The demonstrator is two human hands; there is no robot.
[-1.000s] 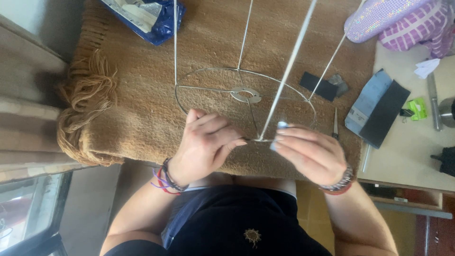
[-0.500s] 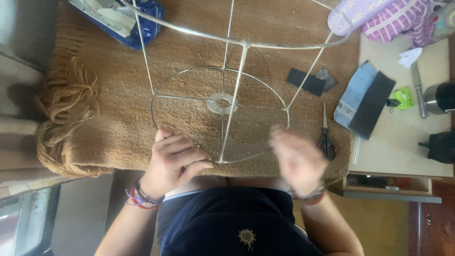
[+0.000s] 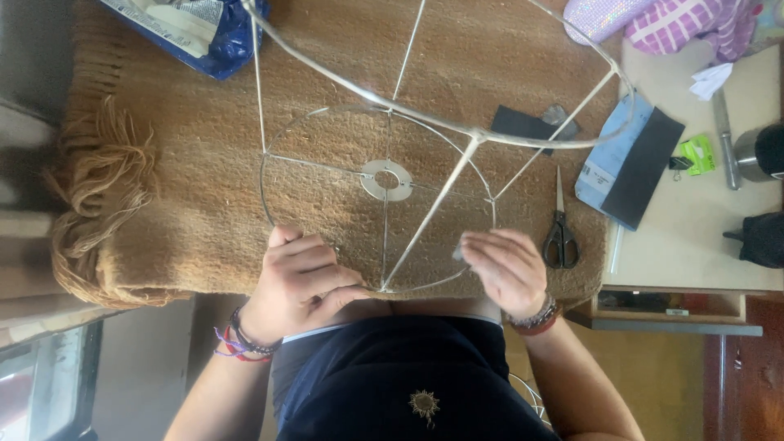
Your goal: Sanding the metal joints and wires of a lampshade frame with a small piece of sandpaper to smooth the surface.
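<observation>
While hands grip a wire frame (image 3: 384,180), a blue package (image 3: 192,33) lies top-left.

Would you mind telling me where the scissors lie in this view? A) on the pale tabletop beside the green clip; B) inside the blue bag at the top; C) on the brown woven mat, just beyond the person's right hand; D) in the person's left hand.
C: the scissors lie closed on the brown woven mat, handles toward the person, just beyond the right hand, which does not touch them.
</observation>
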